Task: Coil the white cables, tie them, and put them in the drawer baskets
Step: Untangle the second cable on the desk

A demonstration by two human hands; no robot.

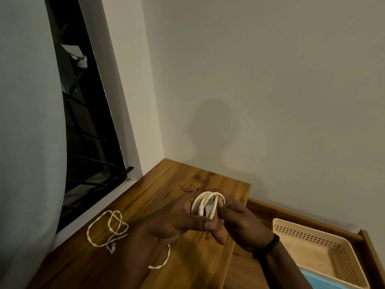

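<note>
My left hand (pixel 183 221) holds the coiled white cable (pixel 207 203) upright over the desk (pixel 158 184), my right hand (pixel 237 217) pinching its right edge; the beige basket (pixel 312 245) lies rightward, nearer that hand.

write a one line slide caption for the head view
Both hands, left hand and right hand, grip a coiled white cable above the wooden table; beige basket waits at right.

A desk (pixel 145 205) of warm brown wood shows visible grain and a slight sheen. The white cables (pixel 208 202) look smooth, like plastic. A beige plastic basket (pixel 325 255) has perforated walls.
</note>
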